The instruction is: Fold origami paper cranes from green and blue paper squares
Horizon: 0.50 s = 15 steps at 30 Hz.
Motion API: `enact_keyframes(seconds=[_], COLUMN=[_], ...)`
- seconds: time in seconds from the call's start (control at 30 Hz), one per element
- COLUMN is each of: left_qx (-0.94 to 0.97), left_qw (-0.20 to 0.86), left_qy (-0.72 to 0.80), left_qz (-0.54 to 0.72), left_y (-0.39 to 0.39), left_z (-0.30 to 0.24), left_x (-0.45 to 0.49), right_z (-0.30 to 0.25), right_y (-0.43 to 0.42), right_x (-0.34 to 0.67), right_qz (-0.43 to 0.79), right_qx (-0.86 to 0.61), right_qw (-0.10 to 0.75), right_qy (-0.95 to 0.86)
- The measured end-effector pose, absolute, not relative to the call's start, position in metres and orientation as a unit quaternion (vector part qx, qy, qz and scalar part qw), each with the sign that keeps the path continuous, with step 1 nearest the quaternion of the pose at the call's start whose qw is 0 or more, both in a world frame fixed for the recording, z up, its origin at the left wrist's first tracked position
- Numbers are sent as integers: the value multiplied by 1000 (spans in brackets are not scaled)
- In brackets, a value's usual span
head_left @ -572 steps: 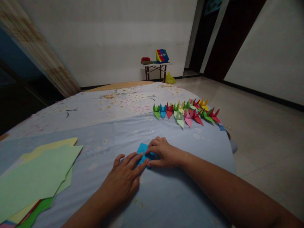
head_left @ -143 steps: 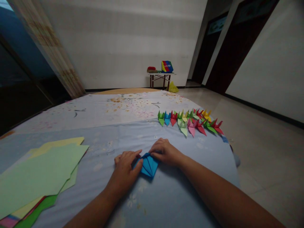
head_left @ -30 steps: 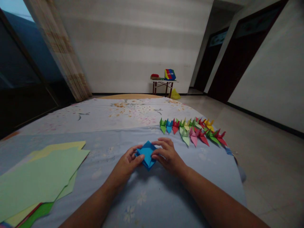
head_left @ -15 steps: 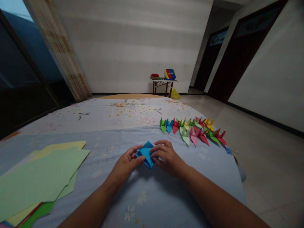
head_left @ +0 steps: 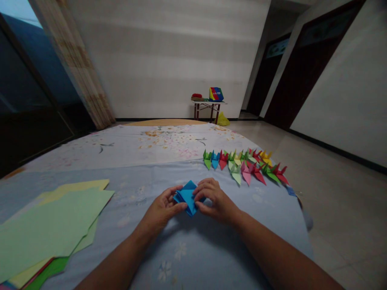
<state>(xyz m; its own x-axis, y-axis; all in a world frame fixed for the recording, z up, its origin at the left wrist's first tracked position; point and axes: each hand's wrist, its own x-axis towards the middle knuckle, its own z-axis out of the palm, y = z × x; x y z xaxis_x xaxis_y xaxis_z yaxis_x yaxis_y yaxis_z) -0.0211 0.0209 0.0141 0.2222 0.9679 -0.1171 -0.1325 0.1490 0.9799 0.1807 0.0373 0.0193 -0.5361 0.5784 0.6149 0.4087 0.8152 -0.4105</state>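
Note:
A partly folded blue paper piece (head_left: 186, 196) is held just above the light blue cloth (head_left: 211, 249), between both hands. My left hand (head_left: 161, 208) pinches its left edge with thumb and fingers closed on it. From the right, my right hand (head_left: 214, 198) grips the other side, fingers curled over the top fold. The paper shows several layered flaps and a point at the top.
A row of several finished paper cranes (head_left: 244, 165) in green, blue, red, yellow and pink lies beyond my right hand. A stack of coloured paper sheets (head_left: 45, 225) lies at the left. A small table (head_left: 208, 108) stands by the far wall. The cloth's edge drops off at the right.
Since a second ago the right fingers have closed further over the blue paper's right side and the piece has turned slightly. Earlier it lay flat on the cloth under both hands.

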Motion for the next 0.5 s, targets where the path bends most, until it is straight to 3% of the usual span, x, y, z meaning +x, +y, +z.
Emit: enact_keyframes(seconds=[0.23,0.5], left_qx=[463,466], left_qw=[621,637], left_qy=[445,435], left_qz=[449,433], left_y=[21,18], left_z=[13,16], left_x=[-21,-21], right_z=[18,24], right_y=[36,34], right_x=[181,185], right_qz=[61,193], right_qx=[-280,-283], right_qw=[358,392], right_qy=[-889,-854])
